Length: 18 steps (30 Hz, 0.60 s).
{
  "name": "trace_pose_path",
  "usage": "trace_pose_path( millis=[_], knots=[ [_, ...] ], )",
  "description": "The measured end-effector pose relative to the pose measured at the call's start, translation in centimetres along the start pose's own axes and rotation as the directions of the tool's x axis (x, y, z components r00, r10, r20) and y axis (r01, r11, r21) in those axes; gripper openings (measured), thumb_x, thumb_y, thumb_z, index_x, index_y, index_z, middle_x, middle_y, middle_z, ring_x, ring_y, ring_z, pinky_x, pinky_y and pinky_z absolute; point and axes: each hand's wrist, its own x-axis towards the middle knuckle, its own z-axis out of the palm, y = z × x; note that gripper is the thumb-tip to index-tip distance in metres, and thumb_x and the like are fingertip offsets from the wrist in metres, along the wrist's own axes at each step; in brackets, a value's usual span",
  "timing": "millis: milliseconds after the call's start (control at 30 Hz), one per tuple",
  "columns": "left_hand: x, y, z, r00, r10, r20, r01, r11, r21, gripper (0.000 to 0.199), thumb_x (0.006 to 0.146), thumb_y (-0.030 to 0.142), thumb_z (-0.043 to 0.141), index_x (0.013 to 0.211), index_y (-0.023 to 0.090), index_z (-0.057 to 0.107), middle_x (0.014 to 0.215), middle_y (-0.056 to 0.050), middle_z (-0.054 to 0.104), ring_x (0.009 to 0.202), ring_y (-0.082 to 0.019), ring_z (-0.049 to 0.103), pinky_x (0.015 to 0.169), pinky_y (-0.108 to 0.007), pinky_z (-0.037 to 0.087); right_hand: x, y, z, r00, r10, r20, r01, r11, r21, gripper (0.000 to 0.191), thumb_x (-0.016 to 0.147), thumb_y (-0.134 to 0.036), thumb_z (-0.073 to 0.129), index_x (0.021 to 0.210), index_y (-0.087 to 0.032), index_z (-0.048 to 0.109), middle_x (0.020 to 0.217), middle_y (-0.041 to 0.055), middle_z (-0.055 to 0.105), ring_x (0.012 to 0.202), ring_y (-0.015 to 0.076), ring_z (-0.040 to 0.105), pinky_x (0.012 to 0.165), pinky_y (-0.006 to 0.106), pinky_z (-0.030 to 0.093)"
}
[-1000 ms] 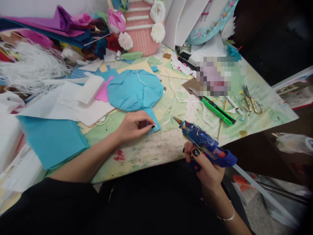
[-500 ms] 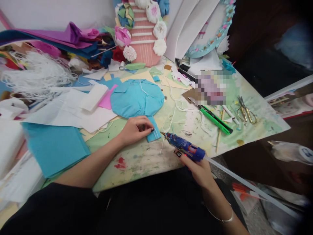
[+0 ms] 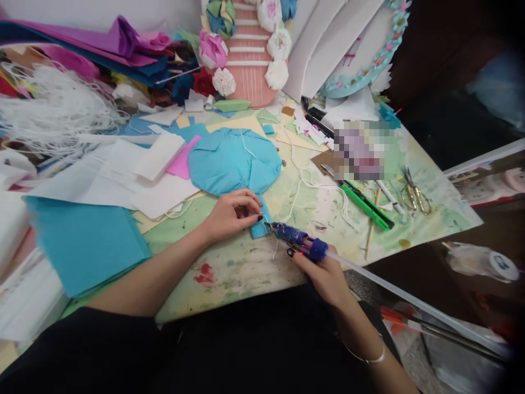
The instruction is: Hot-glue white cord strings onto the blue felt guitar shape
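A round blue paper shape (image 3: pixel 233 160) lies on the paint-stained table (image 3: pixel 241 268), with a small blue tab (image 3: pixel 261 221) at its near edge. My left hand (image 3: pixel 232 213) presses its fingertips on that tab and a white string there. My right hand (image 3: pixel 322 271) grips a blue glue gun (image 3: pixel 299 242). The gun's nozzle touches the tab right beside my left fingertips. A long clear glue stick (image 3: pixel 410 300) trails from the back of the gun to the right.
A blue paper sheet (image 3: pixel 82 243) and white sheets (image 3: pixel 106 183) lie at left, with tangled white string (image 3: pixel 53 112) behind. A green knife (image 3: pixel 365 201), a wooden stick (image 3: pixel 371 227) and gold scissors (image 3: pixel 414 191) lie at right. Paper flowers and a pink board (image 3: pixel 250 60) stand behind.
My right hand has brought the glue gun down and left, from above the table edge until its nozzle meets the blue tab. My left hand stays on the tab.
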Motion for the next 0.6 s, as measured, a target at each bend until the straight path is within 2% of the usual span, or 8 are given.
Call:
trace_pose_path(
  millis=[333, 600],
  knots=[
    [0.08, -0.18, 0.07, 1.0, -0.014, -0.016, 0.014, 1.0, -0.009, 0.006, 0.075, 0.016, 0.065, 0.071, 0.013, 0.067, 0.089, -0.007, 0.064, 0.066, -0.008, 0.057, 0.051, -0.017, 0.042, 0.19, -0.42, 0.33, 1.0, -0.025, -0.012, 0.025, 0.999, -0.037, 0.021, 0.082, -0.03, 0.058, 0.066, -0.018, 0.053, 0.061, -0.001, 0.051, 0.059, 0.0133, 0.044, 0.056, 0.027, 0.034],
    [0.07, -0.24, 0.06, 1.0, -0.007, -0.018, 0.007, 1.0, 0.012, 0.007, 0.076, 0.018, 0.065, 0.071, 0.013, 0.067, 0.087, -0.007, 0.065, 0.065, -0.009, 0.057, 0.051, -0.018, 0.043, -0.14, -0.19, 0.34, 1.0, 0.0, 0.027, 0.002, 0.998, -0.057, 0.019, 0.084, -0.028, 0.057, 0.068, -0.017, 0.054, 0.063, -0.0016, 0.052, 0.061, 0.0133, 0.045, 0.059, 0.026, 0.035]
  ],
)
